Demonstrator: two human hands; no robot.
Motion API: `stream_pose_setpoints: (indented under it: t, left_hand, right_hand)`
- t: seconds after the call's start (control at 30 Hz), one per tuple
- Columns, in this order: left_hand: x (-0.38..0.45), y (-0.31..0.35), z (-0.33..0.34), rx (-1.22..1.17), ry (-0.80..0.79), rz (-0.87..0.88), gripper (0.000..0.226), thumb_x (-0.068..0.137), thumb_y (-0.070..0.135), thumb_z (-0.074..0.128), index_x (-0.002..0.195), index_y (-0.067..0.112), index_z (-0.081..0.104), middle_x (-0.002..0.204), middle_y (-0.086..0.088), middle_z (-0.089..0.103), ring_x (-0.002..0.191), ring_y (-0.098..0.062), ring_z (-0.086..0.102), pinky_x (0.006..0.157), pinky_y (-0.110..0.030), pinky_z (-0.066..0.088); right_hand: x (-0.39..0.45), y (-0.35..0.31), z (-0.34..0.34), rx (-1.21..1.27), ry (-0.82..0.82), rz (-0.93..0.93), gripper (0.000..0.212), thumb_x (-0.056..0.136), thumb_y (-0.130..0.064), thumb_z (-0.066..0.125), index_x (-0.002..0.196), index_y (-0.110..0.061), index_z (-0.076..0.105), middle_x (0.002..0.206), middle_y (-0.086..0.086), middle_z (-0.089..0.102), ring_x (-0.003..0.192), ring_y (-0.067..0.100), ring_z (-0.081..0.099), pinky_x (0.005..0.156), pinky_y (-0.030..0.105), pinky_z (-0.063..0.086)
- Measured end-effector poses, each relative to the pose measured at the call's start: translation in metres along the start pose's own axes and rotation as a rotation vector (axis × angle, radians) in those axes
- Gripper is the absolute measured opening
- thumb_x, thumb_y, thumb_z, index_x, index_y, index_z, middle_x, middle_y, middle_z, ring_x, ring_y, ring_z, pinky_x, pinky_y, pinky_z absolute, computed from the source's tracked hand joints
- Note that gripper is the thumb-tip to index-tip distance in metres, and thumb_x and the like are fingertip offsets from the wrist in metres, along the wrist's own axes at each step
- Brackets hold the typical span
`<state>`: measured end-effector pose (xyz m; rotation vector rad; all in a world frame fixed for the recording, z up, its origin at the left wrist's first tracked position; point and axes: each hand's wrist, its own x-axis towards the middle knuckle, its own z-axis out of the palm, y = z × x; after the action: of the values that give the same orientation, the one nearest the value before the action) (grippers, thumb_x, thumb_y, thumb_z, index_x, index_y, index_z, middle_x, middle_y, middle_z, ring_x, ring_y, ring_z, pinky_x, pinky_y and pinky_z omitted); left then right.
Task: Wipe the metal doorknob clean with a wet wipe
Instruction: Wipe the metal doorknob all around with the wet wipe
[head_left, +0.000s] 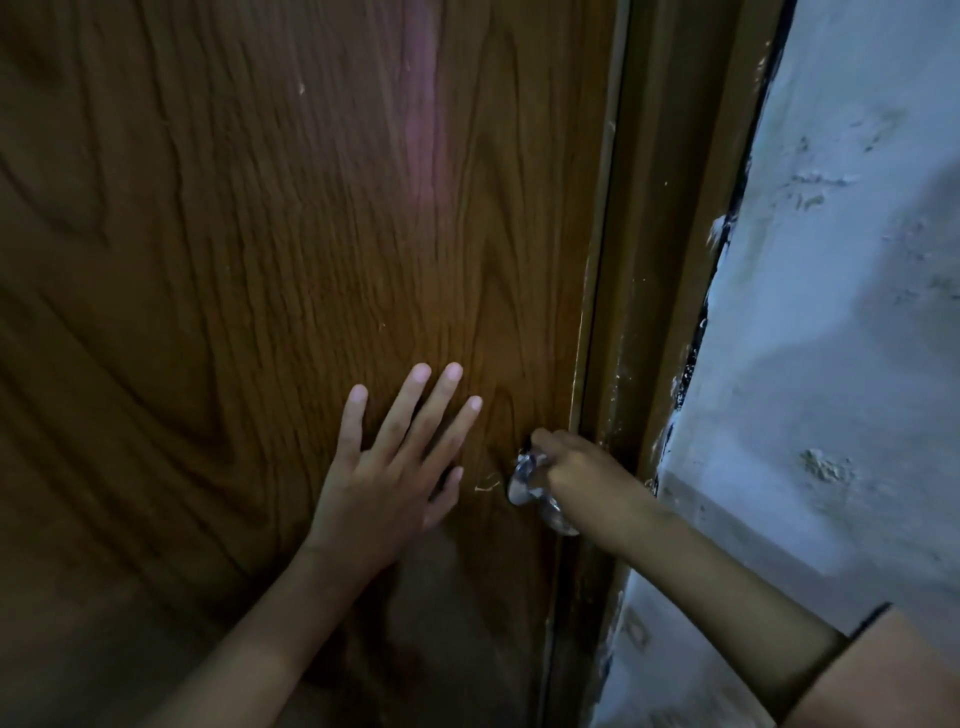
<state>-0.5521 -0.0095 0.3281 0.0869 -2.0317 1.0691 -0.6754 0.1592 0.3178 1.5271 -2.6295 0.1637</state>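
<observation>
Two bare hands work at a dark brown wood-grain door (234, 260) that fills most of the view, dim light, a faint pinkish sheen running down the panel near 12 o'clock. Door frame (654, 260) is the same brown, with chipped paint and white flecks along its edge. Beyond it at 3 o'clock is a rough whitewashed wall (841, 234), patchy and scuffed, dark gap where plaster meets the frame.

Metal doorknob (519, 480) sits at the door's right edge, about 5 o'clock from the frame's centre, just beside the jamb. Its axis sticks straight out of the door face toward the camera — only the left rim and part of the round base show, shiny silver with reflections, the rest is covered. Small pale scratch on the wood just to its left.

Right hand (571, 470) comes in from 4 o'clock, fingers curled shut around the knob with a wet wipe (558, 514) bunched under the palm; the wipe looks whitish and glossy, peeking out below the wrist. Exact wipe edges hard to tell, blurred.

Left hand (387, 480) lies flat on the door at 9 o'clock of the knob, fingers spread apart and pointing to 1 o'clock, holding nothing — near the knob, not touching it. Pale sleeve (883, 675) shows at the bottom right corner.
</observation>
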Motion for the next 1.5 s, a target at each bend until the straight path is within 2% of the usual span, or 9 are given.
stream_pose_setpoints:
  t: [0.13, 0.3, 0.4, 0.63, 0.77, 0.93, 1.1, 1.27, 1.5]
  left_hand:
    - [0.000, 0.000, -0.001, -0.012, -0.014, -0.024, 0.062, 0.089, 0.048, 0.030, 0.143, 0.018, 0.026, 0.150, -0.010, 0.024, 0.137, -0.029, 0.022, 0.106, -0.055, 0.016]
    - [0.001, 0.020, -0.006, -0.464, 0.059, 0.093, 0.037, 0.081, 0.025, 0.053, 0.115, 0.012, 0.063, 0.128, -0.017, 0.057, 0.120, -0.028, 0.054, 0.097, -0.043, 0.046]
    - [0.014, 0.036, -0.018, -0.895, -0.170, -0.027, 0.036, 0.085, 0.018, 0.053, 0.120, 0.012, 0.060, 0.128, -0.009, 0.059, 0.107, -0.019, 0.063, 0.074, -0.033, 0.058]
    - [0.050, 0.061, -0.020, -1.507, -0.386, -0.509, 0.037, 0.090, 0.016, 0.054, 0.126, 0.023, 0.051, 0.117, 0.000, 0.062, 0.090, -0.003, 0.061, 0.075, -0.019, 0.054]
    - [0.052, 0.053, -0.018, -1.334, -0.299, -0.530, 0.018, 0.088, 0.013, 0.057, 0.105, 0.016, 0.063, 0.098, -0.001, 0.069, 0.080, -0.002, 0.060, 0.062, -0.007, 0.046]
    - [0.046, 0.054, -0.021, -1.013, -0.222, -0.225, 0.023, 0.070, 0.002, 0.074, 0.091, 0.008, 0.066, 0.100, -0.008, 0.068, 0.079, -0.018, 0.068, 0.054, -0.027, 0.056]
    - [0.045, 0.063, -0.015, -0.770, -0.184, 0.039, 0.035, 0.048, 0.012, 0.087, 0.078, 0.016, 0.070, 0.072, 0.003, 0.069, 0.060, -0.015, 0.062, 0.050, -0.020, 0.047]
    - [0.054, 0.070, -0.012, -0.487, -0.223, 0.206, 0.040, 0.045, 0.035, 0.084, 0.083, 0.031, 0.071, 0.075, 0.008, 0.066, 0.069, -0.012, 0.061, 0.059, -0.024, 0.048]
    - [0.030, 0.063, -0.003, -0.450, -0.138, 0.193, 0.028, 0.059, 0.027, 0.076, 0.087, 0.025, 0.070, 0.082, 0.005, 0.068, 0.078, -0.018, 0.057, 0.072, -0.032, 0.030]
  right_hand:
    - [-0.005, 0.015, -0.013, 0.311, 0.209, 0.122, 0.032, 0.082, -0.001, 0.051, 0.079, -0.033, 0.056, 0.093, 0.011, 0.049, 0.088, 0.022, 0.046, 0.079, 0.038, 0.041]
    - [-0.014, 0.020, -0.024, 0.489, 0.488, 0.194, 0.028, 0.080, 0.014, 0.052, 0.092, -0.003, 0.070, 0.091, 0.013, 0.058, 0.084, 0.019, 0.056, 0.076, 0.012, 0.044]
    - [-0.016, 0.013, -0.026, 0.703, 0.593, 0.259, 0.028, 0.082, 0.012, 0.050, 0.090, -0.005, 0.071, 0.082, -0.006, 0.055, 0.076, 0.001, 0.054, 0.069, -0.002, 0.039]
    - [-0.017, 0.002, -0.022, 1.110, 0.537, 0.326, 0.033, 0.086, 0.003, 0.052, 0.078, -0.026, 0.066, 0.085, -0.002, 0.067, 0.081, 0.011, 0.064, 0.077, 0.028, 0.053]
    - [-0.022, 0.004, -0.018, 1.175, 0.429, 0.266, 0.038, 0.088, 0.004, 0.047, 0.088, -0.027, 0.068, 0.093, -0.007, 0.068, 0.089, 0.001, 0.063, 0.080, 0.017, 0.051]
    - [-0.026, 0.017, -0.019, 1.254, 0.566, 0.331, 0.043, 0.088, 0.008, 0.041, 0.085, -0.027, 0.064, 0.088, -0.008, 0.065, 0.083, -0.002, 0.061, 0.075, 0.008, 0.049]
    - [-0.031, 0.024, -0.008, 1.305, 0.566, 0.375, 0.037, 0.091, 0.004, 0.040, 0.086, -0.024, 0.063, 0.083, -0.004, 0.064, 0.078, 0.006, 0.060, 0.068, 0.007, 0.050]
    - [-0.025, 0.022, 0.012, 1.326, 0.443, 0.496, 0.022, 0.095, -0.022, 0.041, 0.102, -0.020, 0.062, 0.100, 0.003, 0.065, 0.101, 0.020, 0.060, 0.094, 0.035, 0.047]
    - [-0.025, 0.014, 0.029, 1.588, 0.302, 0.658, 0.054, 0.091, -0.054, 0.026, 0.081, -0.020, 0.067, 0.088, 0.001, 0.069, 0.088, 0.015, 0.064, 0.081, 0.034, 0.050]
